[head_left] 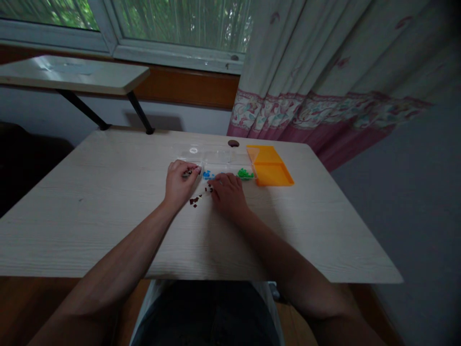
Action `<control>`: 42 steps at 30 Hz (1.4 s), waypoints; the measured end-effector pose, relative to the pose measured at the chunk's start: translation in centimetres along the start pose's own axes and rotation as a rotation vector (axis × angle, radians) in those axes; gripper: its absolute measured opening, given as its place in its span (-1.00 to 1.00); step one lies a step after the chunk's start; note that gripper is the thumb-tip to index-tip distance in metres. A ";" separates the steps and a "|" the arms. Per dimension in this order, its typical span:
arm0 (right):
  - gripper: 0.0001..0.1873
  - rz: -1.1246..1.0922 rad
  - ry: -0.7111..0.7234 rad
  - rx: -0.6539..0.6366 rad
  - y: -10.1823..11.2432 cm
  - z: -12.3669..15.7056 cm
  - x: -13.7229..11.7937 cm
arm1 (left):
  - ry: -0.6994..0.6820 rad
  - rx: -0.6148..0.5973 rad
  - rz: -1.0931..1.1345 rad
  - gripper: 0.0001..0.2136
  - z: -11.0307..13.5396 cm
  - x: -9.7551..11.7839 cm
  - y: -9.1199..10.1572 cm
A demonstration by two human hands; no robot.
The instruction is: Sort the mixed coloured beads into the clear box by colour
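The fingers of the left hand (177,182) are bent, with a narrow gap, at the left end of the clear box (217,156). The right hand (230,193) curls its fingers near small dark pieces (194,201) on the table (118,211). I cannot tell if either holds something. Blue pieces (206,175) and green pieces (245,174) lie in the box, beside the orange tray (272,175).

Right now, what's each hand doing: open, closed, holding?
Left hand: curled at small dark pieces; grip cannot be told.
Right hand: curled beside loose brown pieces; grip unclear.
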State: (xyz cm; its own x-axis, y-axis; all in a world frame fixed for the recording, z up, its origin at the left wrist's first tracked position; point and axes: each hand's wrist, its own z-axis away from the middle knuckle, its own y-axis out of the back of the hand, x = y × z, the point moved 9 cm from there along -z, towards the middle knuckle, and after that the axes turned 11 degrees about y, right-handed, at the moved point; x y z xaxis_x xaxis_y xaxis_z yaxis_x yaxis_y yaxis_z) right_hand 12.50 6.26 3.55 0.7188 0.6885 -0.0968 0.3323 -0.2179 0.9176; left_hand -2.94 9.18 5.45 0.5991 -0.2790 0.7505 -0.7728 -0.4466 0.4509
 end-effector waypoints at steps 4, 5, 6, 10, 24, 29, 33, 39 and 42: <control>-0.66 0.006 -0.013 -0.007 0.1 0.1 0.6 | 0.003 0.001 0.005 -0.87 0.1 0.1 0.1; -0.67 0.003 -0.016 -0.008 0.2 0.1 0.7 | 0.003 0.000 0.006 -0.87 0.1 0.1 0.1; -0.67 -0.001 -0.022 -0.005 0.2 0.1 0.9 | 0.004 -0.002 0.008 -0.87 0.1 0.1 0.1; -0.66 -0.007 -0.045 0.005 0.4 0.3 1.3 | 0.015 -0.006 0.006 -0.87 0.0 0.0 0.0; -0.64 -0.249 0.440 -0.139 -1.5 0.4 -5.5 | 0.016 -0.002 -0.003 -0.87 0.0 -0.1 0.0; -0.71 -0.254 0.372 -0.093 -1.0 0.4 -3.5 | 0.027 -0.004 0.006 -0.86 -0.1 -0.3 -0.1; -0.72 -0.229 0.267 -0.016 -0.3 0.2 -1.4 | 0.031 -0.001 0.007 -0.86 0.0 -0.3 0.0; -0.65 -0.196 0.204 -0.040 -0.8 -0.1 -0.7 | 0.028 -0.006 0.027 -0.85 0.0 -0.2 0.0; -0.65 -0.181 0.212 -0.060 -0.6 -0.1 -1.1 | 0.028 -0.003 0.016 -0.84 0.0 -0.3 0.0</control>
State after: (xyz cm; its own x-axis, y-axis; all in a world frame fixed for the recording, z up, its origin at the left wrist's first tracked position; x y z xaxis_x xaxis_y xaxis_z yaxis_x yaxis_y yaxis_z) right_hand 11.41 5.72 3.19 0.5056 0.8429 -0.1843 0.4022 -0.0412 0.9146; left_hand -3.11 9.30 5.27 0.5802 -0.2623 0.7711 -0.7832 -0.4394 0.4399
